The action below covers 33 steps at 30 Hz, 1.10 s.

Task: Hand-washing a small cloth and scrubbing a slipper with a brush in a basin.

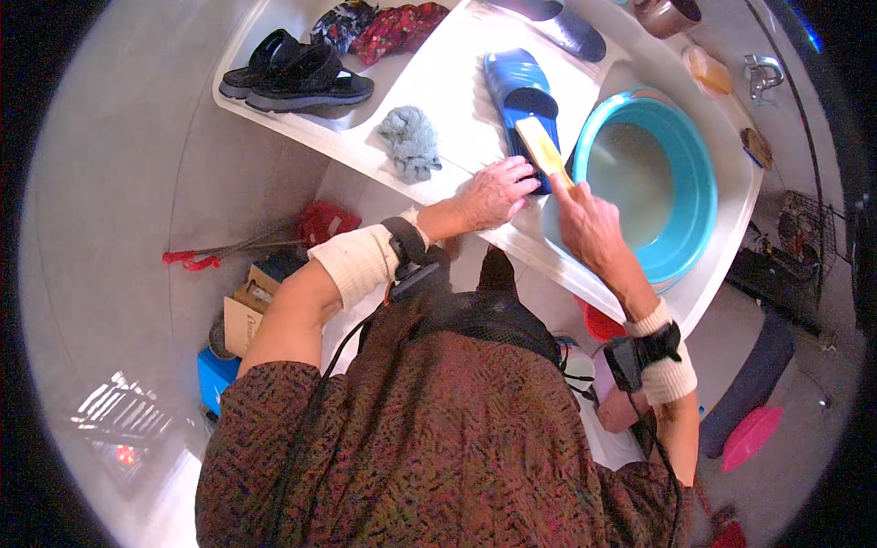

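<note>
A blue slide slipper (518,80) lies on the white counter, its toe pointing away from me. My left hand (498,190) grips its heel end, fingers curled over the edge. In my right hand (592,224) is a scrub brush (541,146) with a pale yellow back, held by the handle. The brush head rests over the slipper's footbed, and its bristles are hidden beneath it. Right beside my right hand stands a turquoise basin (703,173) with cloudy water in it. A crumpled grey-green cloth (410,142) sits left of the slipper.
Black sandals (311,80) and a red patterned cloth (397,32) occupy the counter's (457,82) far left. A dark slipper (574,36) lies at the back. Along the right side are a brown mug (667,15), a metal tap (764,78) and a small brush (755,146).
</note>
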Tool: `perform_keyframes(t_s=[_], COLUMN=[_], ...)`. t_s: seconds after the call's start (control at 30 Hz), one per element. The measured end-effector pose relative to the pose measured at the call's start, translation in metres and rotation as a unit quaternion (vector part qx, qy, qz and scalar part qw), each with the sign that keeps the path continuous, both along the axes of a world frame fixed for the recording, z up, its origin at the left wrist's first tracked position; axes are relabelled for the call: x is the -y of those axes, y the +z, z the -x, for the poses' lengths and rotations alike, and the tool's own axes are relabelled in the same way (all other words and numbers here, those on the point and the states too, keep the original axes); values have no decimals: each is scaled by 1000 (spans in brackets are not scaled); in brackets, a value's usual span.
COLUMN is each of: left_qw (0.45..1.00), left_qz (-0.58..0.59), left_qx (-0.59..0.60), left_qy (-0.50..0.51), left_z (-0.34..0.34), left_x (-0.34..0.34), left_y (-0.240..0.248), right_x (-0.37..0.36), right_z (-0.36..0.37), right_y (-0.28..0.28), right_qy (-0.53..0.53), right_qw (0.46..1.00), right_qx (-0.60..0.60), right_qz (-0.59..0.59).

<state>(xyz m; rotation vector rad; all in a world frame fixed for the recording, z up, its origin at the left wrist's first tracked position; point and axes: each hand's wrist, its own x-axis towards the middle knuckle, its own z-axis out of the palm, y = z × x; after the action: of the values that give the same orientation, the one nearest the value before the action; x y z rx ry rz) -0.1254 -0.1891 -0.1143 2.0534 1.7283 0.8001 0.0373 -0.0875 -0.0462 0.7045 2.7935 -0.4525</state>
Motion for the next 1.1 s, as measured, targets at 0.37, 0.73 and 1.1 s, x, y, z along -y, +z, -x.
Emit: perform_keyframes(t_s=[0.37, 0.73, 1.1], left_qw=[999, 1000, 998], left_qz=[26, 19, 25], left_qx=[18, -1, 49], left_qy=[19, 8, 10], left_z=[0, -3, -3], left_x=[-1, -5, -5], left_y=[0, -1, -8], right_x=[-1, -25, -24], right_z=[25, 42, 43], right_y=[-15, 9, -11], right_qy=[19, 31, 41], right_qw=[999, 999, 999], right_qx=[-44, 4, -18], right_qz=[1, 25, 21])
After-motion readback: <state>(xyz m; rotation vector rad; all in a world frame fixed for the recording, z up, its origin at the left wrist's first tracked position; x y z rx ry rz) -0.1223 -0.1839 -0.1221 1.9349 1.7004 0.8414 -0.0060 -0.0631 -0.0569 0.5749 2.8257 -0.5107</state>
